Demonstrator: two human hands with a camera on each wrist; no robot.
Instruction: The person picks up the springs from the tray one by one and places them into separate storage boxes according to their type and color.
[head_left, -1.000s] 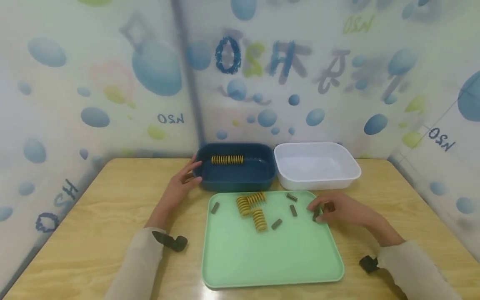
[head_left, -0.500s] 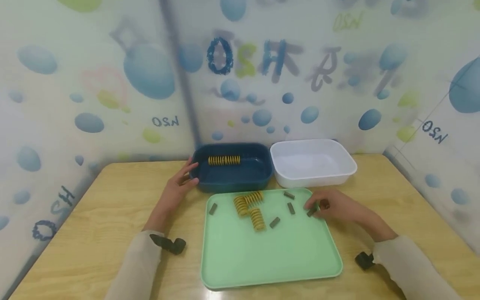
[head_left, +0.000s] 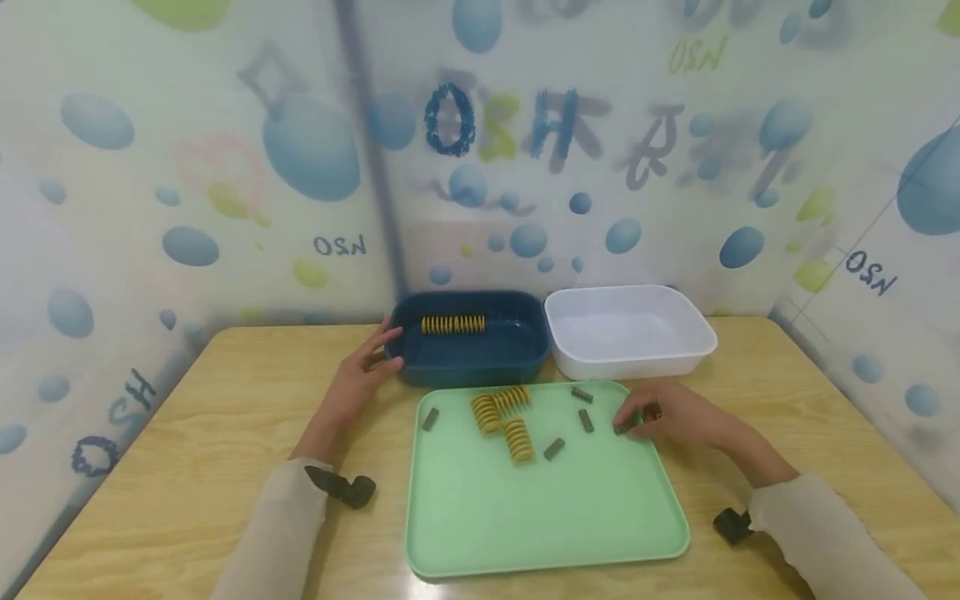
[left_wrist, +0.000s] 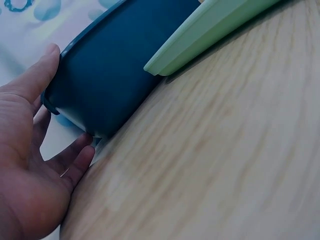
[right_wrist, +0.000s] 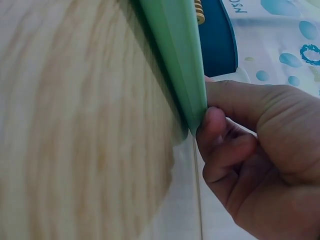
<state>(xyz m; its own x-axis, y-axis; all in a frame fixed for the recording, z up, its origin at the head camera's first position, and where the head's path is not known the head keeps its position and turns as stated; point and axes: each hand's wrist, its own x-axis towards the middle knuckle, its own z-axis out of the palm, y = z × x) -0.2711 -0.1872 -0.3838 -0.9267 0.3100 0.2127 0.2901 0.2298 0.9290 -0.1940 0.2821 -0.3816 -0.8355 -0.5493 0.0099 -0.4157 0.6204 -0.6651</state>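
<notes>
In the head view, my right hand [head_left: 669, 414] pinches a small dark grey spring [head_left: 621, 428] at the right edge of the green tray [head_left: 547, 517]. From the right wrist, the tray rim hides that spring; thumb and index finger meet by the rim. My left hand [head_left: 360, 375] touches the left end of the dark blue bin [head_left: 468, 372] with relaxed fingers, thumb at its rim. Three thick yellow springs [head_left: 518, 441] lie together on the tray. Several small grey springs are scattered there, one [head_left: 430, 419] at the left and another [head_left: 586, 421] nearer my right hand.
Yellow springs [head_left: 453, 325] lie end to end inside the blue bin. To its right stands a white bin [head_left: 633, 367]. Both bins sit behind the tray on the wooden table [head_left: 187, 467], close to a patterned wall [head_left: 525, 200].
The grey spring in my right hand has gone from nearly upright to tilted, lower under the fingertips. My left hand stays at the blue bin. The head view shifts slightly.
</notes>
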